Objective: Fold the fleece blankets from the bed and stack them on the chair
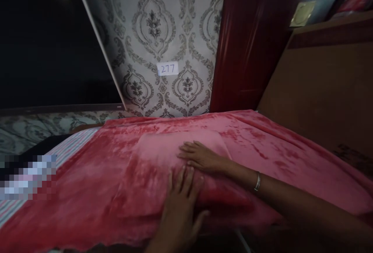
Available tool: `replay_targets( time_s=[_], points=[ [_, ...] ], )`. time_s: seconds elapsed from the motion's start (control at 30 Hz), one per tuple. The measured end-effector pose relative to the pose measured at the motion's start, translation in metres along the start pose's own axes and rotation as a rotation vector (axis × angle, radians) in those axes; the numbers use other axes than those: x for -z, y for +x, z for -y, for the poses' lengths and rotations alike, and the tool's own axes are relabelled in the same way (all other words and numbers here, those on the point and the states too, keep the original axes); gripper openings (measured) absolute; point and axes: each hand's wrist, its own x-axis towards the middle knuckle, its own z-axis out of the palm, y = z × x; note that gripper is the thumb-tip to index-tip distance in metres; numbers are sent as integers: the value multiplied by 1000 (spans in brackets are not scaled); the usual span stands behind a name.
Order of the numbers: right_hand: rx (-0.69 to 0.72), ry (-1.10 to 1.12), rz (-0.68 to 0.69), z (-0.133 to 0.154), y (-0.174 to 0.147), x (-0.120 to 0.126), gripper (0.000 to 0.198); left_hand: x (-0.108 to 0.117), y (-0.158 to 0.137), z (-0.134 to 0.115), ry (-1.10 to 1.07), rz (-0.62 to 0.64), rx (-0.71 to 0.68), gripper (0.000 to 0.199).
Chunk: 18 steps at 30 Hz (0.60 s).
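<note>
A folded plush cloth (159, 148), pink to red, lies as a raised rectangle in the middle of a larger pink plush blanket (96, 175). My left hand (182, 196) rests palm down on the near part of the folded cloth, its fingers spread and slightly blurred. Farther up, my right hand (204, 158) lies flat on the same cloth, fingers stretched to the left. A thin bracelet (257, 181) circles the right wrist. Both hands are close together, with nothing visible in either.
A striped cloth (77, 140) shows beyond the blanket's left edge. Behind are a dark television screen (52, 43), patterned wallpaper with a paper label (168, 68) reading 277, and a dark red door frame (236, 43). A brown panel (326, 82) stands at right.
</note>
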Motion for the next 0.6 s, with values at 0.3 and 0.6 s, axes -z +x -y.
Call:
replay_targets(
  time_s=[0.3, 0.6],
  points=[
    [-399, -99, -1, -86, 11, 7, 54, -34, -11, -9, 139, -75, -77, 83],
    [-754, -49, -108, -129, -3, 30, 53, -30, -7, -13, 105, -63, -5, 84]
  ],
)
